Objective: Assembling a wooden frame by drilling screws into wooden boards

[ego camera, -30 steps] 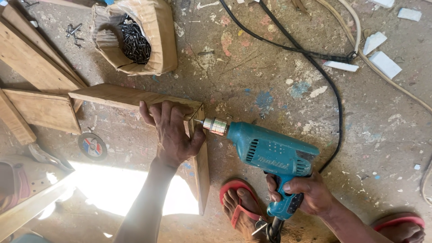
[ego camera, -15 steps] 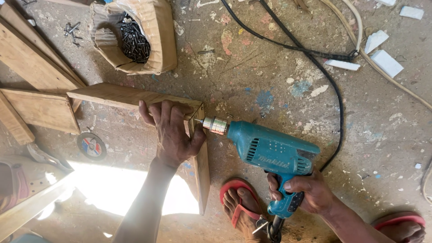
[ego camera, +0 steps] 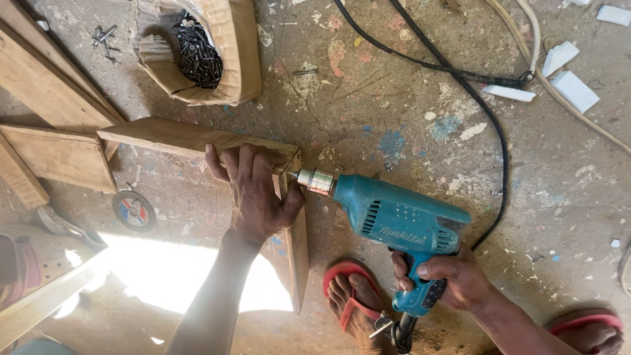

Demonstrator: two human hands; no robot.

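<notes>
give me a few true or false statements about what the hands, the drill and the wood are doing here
1. The right hand holds the teal electric drill by its handle. True.
2. The left hand lies flat on the floor, away from the wood. False: it presses on the corner of the wooden frame, next to the drill's tip.
3. The drill's tip meets the outer face of the frame's corner. True.
4. The cardboard box near the top is empty. False: it holds a heap of dark screws.
5. The foot near the drill is bare. False: it wears a red sandal.
</notes>
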